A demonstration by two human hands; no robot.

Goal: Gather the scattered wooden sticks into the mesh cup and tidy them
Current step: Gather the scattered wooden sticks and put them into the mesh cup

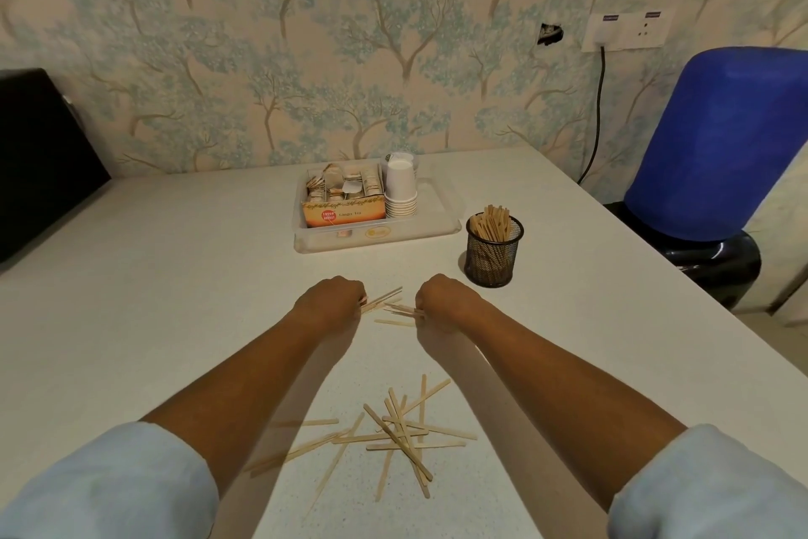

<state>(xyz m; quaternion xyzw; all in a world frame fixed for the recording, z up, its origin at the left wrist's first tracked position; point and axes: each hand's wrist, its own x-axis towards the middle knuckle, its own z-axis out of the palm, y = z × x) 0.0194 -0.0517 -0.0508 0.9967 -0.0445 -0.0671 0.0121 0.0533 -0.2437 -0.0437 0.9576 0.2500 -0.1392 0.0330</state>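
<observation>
On the bench (pixel 175 276), many sticks already stand in the cup (pixel 494 252), but a pile (pixel 393 433) near us and a few sticks (pixel 393 311) farther out remain. We reach out both arms; left hand (pixel 334 302) and right hand (pixel 444 300), fingers curled, pinch the farther sticks.

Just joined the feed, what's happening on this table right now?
A person is collecting wooden sticks off a white table. Both hands are curled around small bunches from the far cluster: the left hand and the right hand, with a few loose sticks lying between them. A bigger pile sits untouched nearer the person, between the forearms. The mesh cup, to the right of the hands beside a tray, already holds many upright sticks.
</observation>
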